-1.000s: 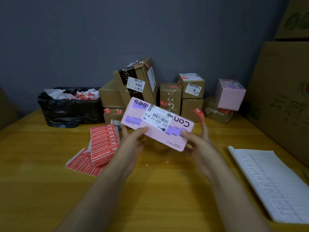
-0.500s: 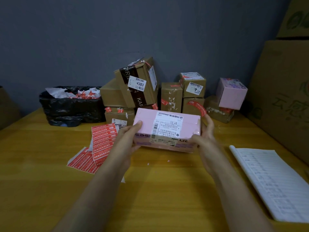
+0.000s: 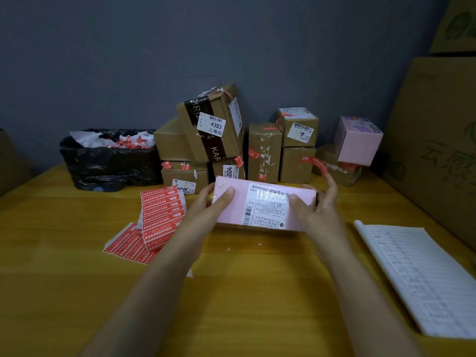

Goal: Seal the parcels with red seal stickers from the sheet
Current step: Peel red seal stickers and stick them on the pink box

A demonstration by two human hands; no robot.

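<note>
A flat pink parcel (image 3: 233,210) with a white shipping label lies label-up at the middle of the yellow table (image 3: 244,292). My left hand (image 3: 211,207) grips its left end, thumb on top. At the parcel's right end is my right hand (image 3: 313,210), thumb on the label. A curved red seal sticker (image 3: 315,164) clings to that hand's raised fingertips, above the parcel's far right corner. Sheets of red seal stickers (image 3: 162,215) lie left of the parcel.
Several brown parcels (image 3: 213,130) and a pink box (image 3: 358,140) are stacked against the back wall. A black-lined bin (image 3: 108,161) of sticker scraps stands at the back left. A lined notebook (image 3: 417,274) lies at the right, beside large cartons (image 3: 438,140).
Both hands turned the pink parcel from tilted in the air to flat, label-up, and lowered it to the table. The red sticker stayed on my right fingertips.
</note>
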